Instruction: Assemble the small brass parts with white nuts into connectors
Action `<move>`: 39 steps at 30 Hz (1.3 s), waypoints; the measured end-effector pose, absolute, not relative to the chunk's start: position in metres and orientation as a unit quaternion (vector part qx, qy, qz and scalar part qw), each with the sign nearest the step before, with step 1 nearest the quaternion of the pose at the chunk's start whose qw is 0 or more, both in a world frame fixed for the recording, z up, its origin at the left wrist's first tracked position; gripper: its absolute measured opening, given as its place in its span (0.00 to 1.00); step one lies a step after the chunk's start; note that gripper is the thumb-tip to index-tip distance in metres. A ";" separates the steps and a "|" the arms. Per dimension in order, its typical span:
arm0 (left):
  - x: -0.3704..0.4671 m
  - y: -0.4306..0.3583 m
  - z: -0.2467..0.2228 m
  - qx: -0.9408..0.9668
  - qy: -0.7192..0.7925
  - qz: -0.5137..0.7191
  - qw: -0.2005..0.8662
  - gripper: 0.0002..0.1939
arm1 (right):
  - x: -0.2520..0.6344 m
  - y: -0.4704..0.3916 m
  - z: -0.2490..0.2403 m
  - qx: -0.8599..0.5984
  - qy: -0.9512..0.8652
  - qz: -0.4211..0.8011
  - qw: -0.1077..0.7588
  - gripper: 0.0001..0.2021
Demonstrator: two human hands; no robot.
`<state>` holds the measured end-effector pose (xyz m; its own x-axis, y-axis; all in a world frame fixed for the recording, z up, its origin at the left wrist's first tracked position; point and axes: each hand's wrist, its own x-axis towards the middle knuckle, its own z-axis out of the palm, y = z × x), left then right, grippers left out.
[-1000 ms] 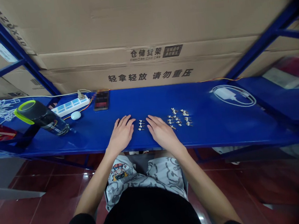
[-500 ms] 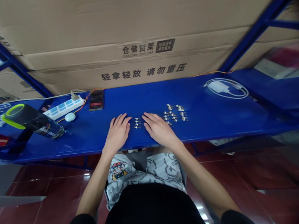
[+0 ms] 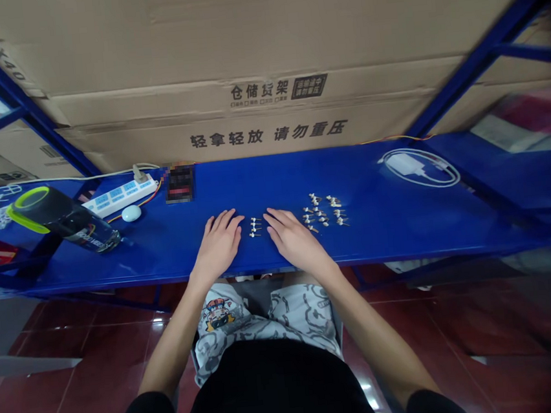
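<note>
- short row (image 3: 255,226) of small white pieces on the tabletop (image 3: 404,226); shapes unclear
- left hand (image 3: 216,244): just left of the row, fingers loosely spread, palm hidden
- right hand (image 3: 297,238): just right of it, fingers slightly spread, palm hidden
- dark object (image 3: 180,183): beyond the row's left, pixelated

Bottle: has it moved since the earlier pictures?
No. Judged against the power strip, the bottle keeps the same place, just in front of it; the whole view has shifted slightly instead.

Blue tabletop (image 3: 403,220) with small white pieces (image 3: 255,228), dark bottle (image 3: 75,226), power strip (image 3: 119,197), charger (image 3: 406,163).
</note>
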<state>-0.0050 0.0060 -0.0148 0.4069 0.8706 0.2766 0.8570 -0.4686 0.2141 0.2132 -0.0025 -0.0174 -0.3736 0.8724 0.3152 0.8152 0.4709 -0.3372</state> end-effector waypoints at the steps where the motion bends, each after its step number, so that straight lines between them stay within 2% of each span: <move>1: -0.005 0.006 -0.015 0.839 0.515 0.177 0.019 0.21 | 0.214 -0.002 -0.018 -0.509 -0.826 0.068 0.233 0.26; 11: -0.004 0.007 -0.017 0.832 0.518 0.195 0.045 0.21 | 0.199 -0.007 -0.006 -0.523 -0.811 0.094 0.245 0.27; 17: -0.010 0.012 -0.024 0.797 0.514 0.301 0.100 0.30 | 0.161 0.006 -0.002 -0.526 -0.833 0.058 0.161 0.34; 21: -0.013 0.014 -0.025 0.763 0.530 0.345 0.135 0.31 | 0.147 0.018 -0.008 -0.534 -0.833 0.072 0.124 0.33; 25: -0.013 0.014 -0.023 0.754 0.534 0.354 0.145 0.29 | 0.146 0.023 -0.011 -0.538 -0.832 0.106 0.081 0.36; 32: -0.011 0.011 -0.022 0.772 0.523 0.334 0.135 0.30 | 0.175 0.056 -0.003 -0.558 -0.820 0.122 0.033 0.46; 39: -0.011 0.010 -0.022 0.781 0.517 0.329 0.120 0.30 | 0.211 0.106 0.002 -0.560 -0.819 0.124 -0.024 0.46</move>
